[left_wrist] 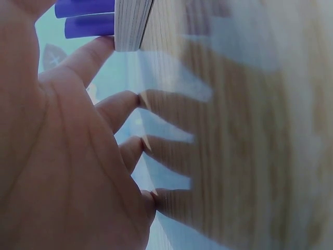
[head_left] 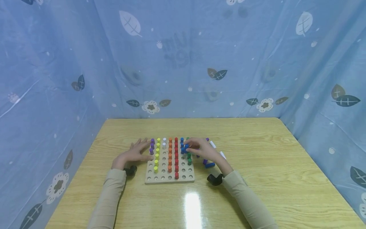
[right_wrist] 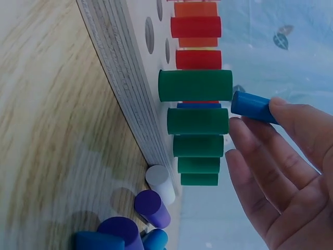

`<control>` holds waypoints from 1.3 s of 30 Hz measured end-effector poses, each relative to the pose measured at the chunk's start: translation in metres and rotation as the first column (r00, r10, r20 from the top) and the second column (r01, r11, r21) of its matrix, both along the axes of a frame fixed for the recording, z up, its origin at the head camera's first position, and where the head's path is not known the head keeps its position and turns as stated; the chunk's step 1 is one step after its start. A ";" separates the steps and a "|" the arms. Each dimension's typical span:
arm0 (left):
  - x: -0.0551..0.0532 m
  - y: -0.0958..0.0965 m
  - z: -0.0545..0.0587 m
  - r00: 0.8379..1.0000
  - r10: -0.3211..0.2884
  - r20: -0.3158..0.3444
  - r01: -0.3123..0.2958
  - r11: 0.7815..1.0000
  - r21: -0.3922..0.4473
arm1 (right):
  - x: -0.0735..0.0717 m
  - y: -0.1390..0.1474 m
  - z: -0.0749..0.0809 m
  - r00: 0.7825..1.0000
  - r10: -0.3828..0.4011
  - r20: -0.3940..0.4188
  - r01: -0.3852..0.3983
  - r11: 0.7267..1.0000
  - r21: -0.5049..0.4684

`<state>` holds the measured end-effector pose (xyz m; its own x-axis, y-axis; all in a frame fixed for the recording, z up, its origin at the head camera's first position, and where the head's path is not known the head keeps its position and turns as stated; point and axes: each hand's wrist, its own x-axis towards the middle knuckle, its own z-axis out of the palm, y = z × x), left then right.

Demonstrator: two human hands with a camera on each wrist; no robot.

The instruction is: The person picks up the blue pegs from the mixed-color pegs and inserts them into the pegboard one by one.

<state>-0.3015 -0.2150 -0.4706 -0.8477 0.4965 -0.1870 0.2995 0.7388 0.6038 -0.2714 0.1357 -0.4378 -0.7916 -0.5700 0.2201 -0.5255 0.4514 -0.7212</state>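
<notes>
A wooden pegboard (head_left: 152,172) lies on the table with upright coloured pegs in columns: purple, yellow, white, orange, red, blue and green. My right hand (head_left: 205,149) pinches a blue peg (right_wrist: 252,107) between thumb and fingers, above the board's right part. In the right wrist view the peg lies close to the tops of the green pegs (right_wrist: 197,121). At the board's left edge, my left hand (head_left: 134,155) rests with fingers spread, fingertips on the table and one finger against the edge beside the purple pegs (left_wrist: 89,26).
Right of the board lie loose pegs, among them a blue peg (head_left: 210,165), a purple peg (head_left: 205,162) and a white peg (head_left: 213,144). A blue patterned curtain (head_left: 183,63) surrounds the table (head_left: 257,178) at the back and sides.
</notes>
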 end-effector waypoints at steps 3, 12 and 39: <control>0.000 -0.001 -0.001 1.000 0.001 0.000 -0.001 1.000 0.000 | 0.000 -0.002 -0.002 1.000 0.019 -0.014 -0.019 1.000 0.004; 0.000 0.001 -0.002 1.000 0.001 -0.006 -0.001 1.000 0.003 | 0.002 -0.008 -0.005 0.996 0.094 0.001 -0.093 0.995 -0.030; -0.001 -0.001 -0.001 1.000 -0.013 -0.017 0.013 1.000 0.005 | 0.005 -0.018 -0.015 0.999 0.005 -0.049 0.000 0.993 0.118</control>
